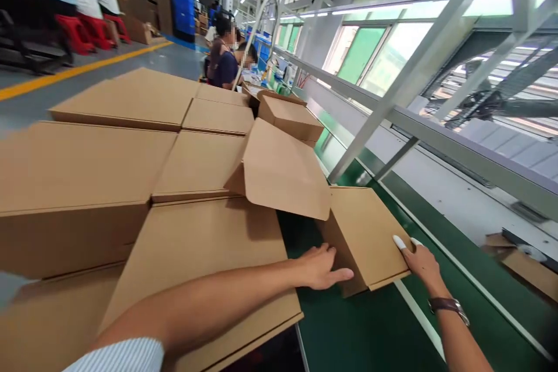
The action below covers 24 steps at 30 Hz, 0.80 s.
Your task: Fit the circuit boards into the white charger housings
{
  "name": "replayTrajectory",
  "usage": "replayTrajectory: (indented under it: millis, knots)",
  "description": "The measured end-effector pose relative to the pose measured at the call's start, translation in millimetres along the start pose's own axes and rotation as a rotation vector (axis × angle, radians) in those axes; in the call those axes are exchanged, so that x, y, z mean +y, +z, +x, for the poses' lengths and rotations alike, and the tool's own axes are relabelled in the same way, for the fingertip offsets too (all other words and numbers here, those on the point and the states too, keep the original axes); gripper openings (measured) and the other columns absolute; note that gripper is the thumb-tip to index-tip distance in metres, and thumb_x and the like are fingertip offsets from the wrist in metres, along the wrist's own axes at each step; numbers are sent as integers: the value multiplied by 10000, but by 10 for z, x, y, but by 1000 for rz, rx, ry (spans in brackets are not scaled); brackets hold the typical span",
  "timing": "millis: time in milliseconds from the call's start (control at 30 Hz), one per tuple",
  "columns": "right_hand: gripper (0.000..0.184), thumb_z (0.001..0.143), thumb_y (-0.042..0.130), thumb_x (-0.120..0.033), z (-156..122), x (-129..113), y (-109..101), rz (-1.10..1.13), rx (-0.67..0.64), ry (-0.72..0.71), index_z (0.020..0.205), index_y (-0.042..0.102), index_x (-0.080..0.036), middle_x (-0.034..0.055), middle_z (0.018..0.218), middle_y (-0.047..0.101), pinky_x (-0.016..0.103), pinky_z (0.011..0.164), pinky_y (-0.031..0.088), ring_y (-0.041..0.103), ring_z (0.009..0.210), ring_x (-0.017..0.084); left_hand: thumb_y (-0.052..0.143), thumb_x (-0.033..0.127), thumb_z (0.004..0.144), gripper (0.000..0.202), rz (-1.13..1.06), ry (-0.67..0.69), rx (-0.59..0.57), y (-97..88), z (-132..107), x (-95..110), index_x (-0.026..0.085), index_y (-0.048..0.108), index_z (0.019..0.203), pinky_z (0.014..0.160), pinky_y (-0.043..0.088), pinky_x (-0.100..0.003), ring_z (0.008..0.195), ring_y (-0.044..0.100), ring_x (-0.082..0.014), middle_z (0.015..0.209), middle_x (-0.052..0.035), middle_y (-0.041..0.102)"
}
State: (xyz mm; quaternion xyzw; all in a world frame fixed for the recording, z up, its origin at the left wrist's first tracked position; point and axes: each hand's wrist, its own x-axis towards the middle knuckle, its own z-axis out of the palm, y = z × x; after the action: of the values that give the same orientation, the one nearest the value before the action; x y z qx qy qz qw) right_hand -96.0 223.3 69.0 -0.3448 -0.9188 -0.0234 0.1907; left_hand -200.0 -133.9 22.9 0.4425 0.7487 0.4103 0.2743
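At left, closed cartons [87, 157] sit packed side by side, the nearest one reaching to the edge of the belt [361, 331]. Right of these, a raised flap [285, 168] slopes down toward the box [366, 235]; it should be watched, since it could catch on the lid if the box were pushed farther along. The left hand [320, 267] is at the box's left wall, thumb and fingers spread apart; firm contact of the fingertips cannot be confirmed from this angle. For sound control, the left palm would best lie flat against that wall, low down, to match the opposite side. The box itself is on the green belt, lid down, between both hands. The right hand [422, 264] is clamped on its right near corner, thumb over the lid and a finger at the outer edge. Pressure there should stay light, as a hard thumb may dent the cardboard. Even force from both sides should keep the box square. Farther right, the metal rail [475, 157] calls for knuckle clearance.
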Motion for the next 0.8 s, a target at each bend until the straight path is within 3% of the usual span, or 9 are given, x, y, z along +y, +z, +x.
replayTrajectory:
  millis: [67, 200, 300, 400, 467, 533, 700, 800]
  knots:
    - [775, 866, 463, -709, -50, -14, 5, -74, -39, 4, 1147, 743, -43, 262, 943, 758, 460, 662, 556, 741, 788, 374, 429, 886, 827, 893, -59, 1, 11, 1, 11, -1, 139, 630, 1271, 1026, 474, -489, 1285, 585, -439, 1365, -244, 629]
    - [756, 941, 399, -668, -457, -48, -9, -189, -28, 42, 1183, 699, -18, 294, 1018, 725, 497, 776, 543, 722, 914, 398, 486, 889, 788, 750, -192, -97, 189, -11, 81, -44, 180, 678, 942, 901, 506, -411, 1058, 678, -370, 1097, -169, 726]
    - [682, 989, 373, -603, -984, -23, -69, -246, -17, 56, 1091, 707, -17, 308, 976, 696, 492, 779, 525, 708, 918, 408, 465, 876, 803, 728, -227, -169, 238, -67, 163, -85, 186, 656, 933, 907, 497, -405, 1042, 677, -360, 1077, -148, 735]
    - [595, 1008, 360, -575, -1591, 45, -163, -234, 34, -11, 1037, 712, -96, 235, 868, 685, 429, 662, 503, 701, 765, 353, 457, 837, 831, 708, -290, -239, 242, -165, 226, -112, 178, 663, 986, 961, 486, -400, 1130, 664, -366, 1150, -151, 745]
    - [542, 994, 397, -615, -1918, 94, -225, -123, 72, -4, 1026, 705, -170, 132, 746, 664, 384, 565, 467, 652, 600, 287, 488, 783, 842, 673, -348, -277, 224, -242, 250, -128, 171, 677, 1046, 996, 481, -392, 1184, 654, -358, 1219, -148, 742]
    - [524, 959, 456, -672, -2099, 126, -259, 101, 82, 103, 1033, 690, -209, 53, 667, 640, 364, 530, 460, 600, 515, 246, 531, 716, 840, 619, -404, -294, 196, -310, 267, -146, 173, 693, 1090, 1027, 475, -379, 1214, 652, -340, 1261, -129, 740]
    - [650, 966, 306, -726, -2036, 133, -70, 768, 129, 426, 953, 681, -195, 38, 634, 656, 387, 648, 539, 642, 629, 262, 622, 643, 796, 544, -490, -315, 123, -401, 347, -164, 184, 735, 1064, 1072, 470, -399, 1227, 657, -341, 1221, -99, 769]
    - [630, 927, 338, -772, -1966, 120, 153, 866, 160, 641, 758, 608, -228, 36, 529, 587, 412, 569, 510, 590, 563, 275, 696, 687, 747, 616, -539, -329, 117, -393, 443, -140, 178, 737, 1093, 1087, 473, -399, 1247, 651, -339, 1242, -109, 762]
